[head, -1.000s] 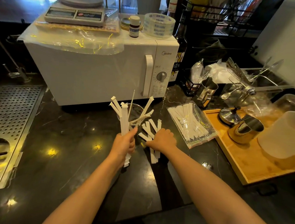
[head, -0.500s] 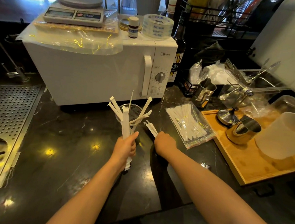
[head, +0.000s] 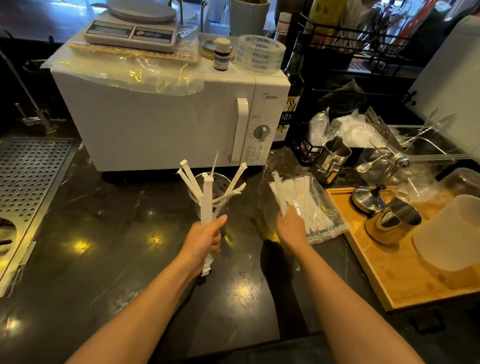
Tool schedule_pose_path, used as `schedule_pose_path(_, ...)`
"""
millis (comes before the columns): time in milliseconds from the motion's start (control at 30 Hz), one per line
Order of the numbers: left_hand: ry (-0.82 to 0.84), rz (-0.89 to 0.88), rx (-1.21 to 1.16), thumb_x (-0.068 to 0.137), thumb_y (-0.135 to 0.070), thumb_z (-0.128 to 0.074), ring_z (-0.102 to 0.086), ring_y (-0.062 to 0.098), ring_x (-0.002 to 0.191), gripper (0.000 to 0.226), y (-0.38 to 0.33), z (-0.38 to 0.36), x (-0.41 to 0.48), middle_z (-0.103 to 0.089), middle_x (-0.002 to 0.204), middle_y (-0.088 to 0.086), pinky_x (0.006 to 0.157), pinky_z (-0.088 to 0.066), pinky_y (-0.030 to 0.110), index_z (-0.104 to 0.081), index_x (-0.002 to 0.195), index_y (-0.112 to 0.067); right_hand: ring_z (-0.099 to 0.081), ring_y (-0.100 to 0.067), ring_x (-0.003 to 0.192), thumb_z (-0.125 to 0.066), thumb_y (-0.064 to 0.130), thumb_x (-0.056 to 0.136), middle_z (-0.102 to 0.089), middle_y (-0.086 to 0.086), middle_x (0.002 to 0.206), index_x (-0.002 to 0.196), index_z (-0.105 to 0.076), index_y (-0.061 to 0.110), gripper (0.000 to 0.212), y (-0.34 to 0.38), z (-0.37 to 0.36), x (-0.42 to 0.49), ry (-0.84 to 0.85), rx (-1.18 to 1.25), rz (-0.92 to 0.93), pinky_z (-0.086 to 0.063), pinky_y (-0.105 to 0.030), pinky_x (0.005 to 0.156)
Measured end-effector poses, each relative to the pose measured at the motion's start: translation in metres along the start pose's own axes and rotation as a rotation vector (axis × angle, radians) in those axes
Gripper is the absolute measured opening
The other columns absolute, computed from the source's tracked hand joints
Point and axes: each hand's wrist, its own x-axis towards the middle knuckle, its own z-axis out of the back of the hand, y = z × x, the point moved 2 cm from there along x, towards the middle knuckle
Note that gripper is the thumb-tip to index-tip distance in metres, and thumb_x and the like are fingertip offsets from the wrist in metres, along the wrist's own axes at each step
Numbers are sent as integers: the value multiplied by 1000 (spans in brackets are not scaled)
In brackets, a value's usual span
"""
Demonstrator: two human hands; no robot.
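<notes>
A: Where's the bundle (head: 206, 202)?

B: In the left hand (head: 204, 240), near centre. White paper-wrapped sticks held upright, fingers and thumb clamped round the lower half, with the ends poking out below the fist. It sits just in front of the glass cup (head: 223, 184), which stands on the dark counter (head: 114, 229).

A: Anything in the cup yet?

B: Yes, several sticks stand in it and lean out left and right. So the filling looks partly done. The bundle itself is not in.

A: Right hand (head: 291, 229)?

B: It's right of the cup, at the near-left edge of the plastic bag (head: 321, 214). A small fan of sticks (head: 279, 189) rises from its far side. The fingers are mostly hidden behind the back of the hand, but they look curled on that fan.

A: What's left?

B: My read: 2 handfuls to drop into the cup, and the bag still has plenty of sticks inside. Roughly mid-task.

A: Surroundings?

B: A white microwave (head: 151, 123) is far behind the cup. A wooden tray (head: 391, 282) with a steel jug (head: 390, 222) is on the right, and a perforated drain grate (head: 18, 178) is on the left.
</notes>
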Motion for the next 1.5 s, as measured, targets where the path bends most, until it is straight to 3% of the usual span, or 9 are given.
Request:
schedule_pose_path(133,37,-26,-39,86,-25,-54,-26,3,35,24,-4,-5,0,-29,48,-4,41,-26,16,-44,67,-16,-41,-10,59,-37,12,93,-46,-3,75,88,-43,13,8,27,27,-12,-114,276,143,-30,-21,47)
schedule_pose_path(300,178,-174,-95,71,-34,-62,-30,5,42,25,-19,-12,-7,-37,42,-10,46,-29,18,-44,61,-19,-44,-4,53,-43,5,90,-45,4,63,74,-47,23,25,68,33,-56,179,566,324,-40,-6,46)
schedule_pose_path(500,307,-301,-248,63,-35,-65,-57,1,45,45,-36,-18,-24,-65,56,-7,44,-46,13,-56,98,-9,-60,-3,83,-44,14,93,-58,-9,103,81,-53,26,19,91,9,-86,265,645,432,-51,-7,60)
schedule_pose_path(633,210,-349,-231,58,-36,-67,-66,8,62,39,-38,-12,-29,-67,66,-2,58,-55,24,-60,89,-12,-56,-13,101,-42,10,93,-46,-13,123,96,-52,34,26,98,-9,-94,227,683,479,-52,-7,64)
schedule_pose_path(767,151,-361,-235,61,-25,-65,-70,9,75,25,-37,-4,-30,-73,68,-4,63,-56,19,-63,86,-20,-56,-15,109,-40,8,93,-53,-15,124,121,-50,18,31,103,-30,-100,284,654,452,-49,-10,83)
schedule_pose_path(900,101,-375,-157,71,-17,-63,-68,6,75,15,-36,7,-33,-72,68,-6,62,-53,15,-64,82,-25,-51,-9,102,-35,11,96,-52,-11,119,127,-44,13,33,108,-38,-105,362,597,449,-42,2,78)
schedule_pose_path(1100,44,-362,-84,85,-22,-53,-67,2,74,11,-32,18,-34,-68,79,-2,67,-53,14,-62,90,-25,-45,-26,122,-27,4,97,-41,-26,136,136,-29,-2,39,112,-47,-111,465,524,503,-37,-15,97)
schedule_pose_path(1233,22,-349,-51,86,-32,-48,-65,5,80,22,-33,28,-36,-66,86,0,63,-52,15,-57,103,-20,-34,-9,126,-33,14,97,-39,-4,129,140,-22,13,45,115,-59,-109,510,416,555,-26,0,96)
schedule_pose_path(1500,-87,-313,53,87,-31,-48,-60,22,100,39,-39,48,-37,-61,103,8,82,-51,30,-47,121,-11,-41,-21,126,-50,10,85,-36,-8,138,136,-20,27,61,118,-62,-95,711,274,537,-41,-30,99)
